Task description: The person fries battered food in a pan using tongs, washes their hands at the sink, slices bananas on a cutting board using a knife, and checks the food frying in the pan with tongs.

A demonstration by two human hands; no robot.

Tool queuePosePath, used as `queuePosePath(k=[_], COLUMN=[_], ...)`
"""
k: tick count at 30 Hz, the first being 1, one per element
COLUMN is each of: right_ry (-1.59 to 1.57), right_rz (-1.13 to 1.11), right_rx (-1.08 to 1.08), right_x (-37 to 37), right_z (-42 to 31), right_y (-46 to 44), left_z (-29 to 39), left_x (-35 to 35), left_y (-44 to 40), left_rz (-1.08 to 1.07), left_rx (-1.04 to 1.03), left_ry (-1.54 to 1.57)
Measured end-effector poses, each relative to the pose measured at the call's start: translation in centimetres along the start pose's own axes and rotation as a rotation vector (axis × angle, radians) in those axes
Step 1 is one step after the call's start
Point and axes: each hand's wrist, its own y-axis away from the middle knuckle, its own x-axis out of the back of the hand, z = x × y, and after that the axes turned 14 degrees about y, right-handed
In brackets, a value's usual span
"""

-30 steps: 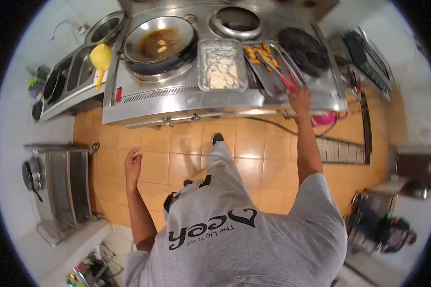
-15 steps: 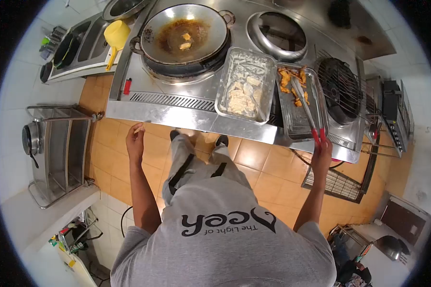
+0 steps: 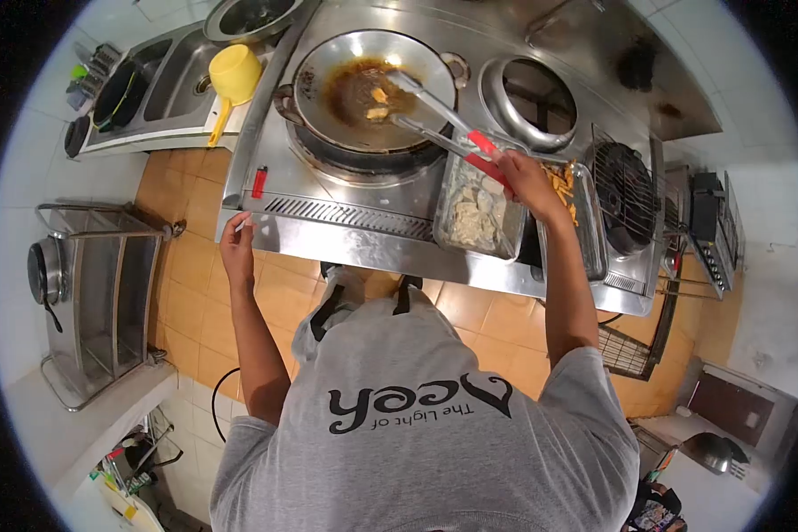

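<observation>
My right hand [image 3: 525,182] grips the red handles of metal tongs [image 3: 443,135], whose spread tips reach over the wok [image 3: 319,97]. Two small fried pieces [image 3: 378,113] lie in the brown oil in the wok. Under the tongs' handles stands a tray of pale battered pieces [image 3: 477,217]. Beside it, a metal tray [image 3: 591,232] with browned pieces is partly hidden by my right forearm. My left hand [image 3: 238,241] hovers by the counter's front edge with thumb and fingers close together; whether it holds anything is too small to tell.
A yellow dipper [image 3: 234,75] rests beside the sink [image 3: 182,84] at the left. A round metal ring [image 3: 541,102] and a grill rack [image 3: 628,182] sit toward the right. A red lighter [image 3: 259,182] lies near the counter's left front. A steel rack [image 3: 106,301] stands at far left.
My right hand has lifted the tongs from the browned pieces' tray and swung them left over the wok, with their tips now spread. My left hand has moved slightly up, closer to the counter.
</observation>
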Motion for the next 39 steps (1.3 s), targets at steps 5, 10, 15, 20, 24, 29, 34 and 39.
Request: queuePosePath(k=[5, 10, 15, 20, 24, 29, 34, 39], right_ry=[0.127, 0.079, 0.086, 0.114, 0.009, -0.16, -0.257, -0.299], right_rz=[0.0, 0.06, 0.151, 0.181, 0.146, 0.161, 0.133, 0.21], right_rx=[-0.035, -0.033, -0.071, -0.134, -0.214, -0.229, -0.241, -0.201], right_x=[-2.0, -3.1, -2.3, -3.2, -5.1, -6.8, -7.1, -7.9], right_z=[-1.4, -4.3, -5.5, -4.8, -4.6, -4.9, -4.9, -5.1], right_y=[-4.4, -4.9, -4.0, -4.4, -4.8, -6.0, -7.7, -9.1], left_z=[0.3, -0.5, -1.2, -1.3, -1.1, -0.6, -0.9, -0.9], left_x=[2.3, 2.8, 1.9, 1.3, 2.1, 3.5, 4.6, 4.0], left_y=[-1.2, -3.2, -6.3, -8.6, -9.5, -10.1, -10.3, -10.6], left_rz=[0.048, 0.019, -0.088, -0.16, -0.216, -0.233, -0.234, -0.225], left_rx=[-0.015, 0.006, -0.045, -0.04, -0.023, -0.028, -0.027, 0.003], left_ry=[0.049, 0.065, 0.059, 0.041, 0.053, -0.005, 0.033, 0.036])
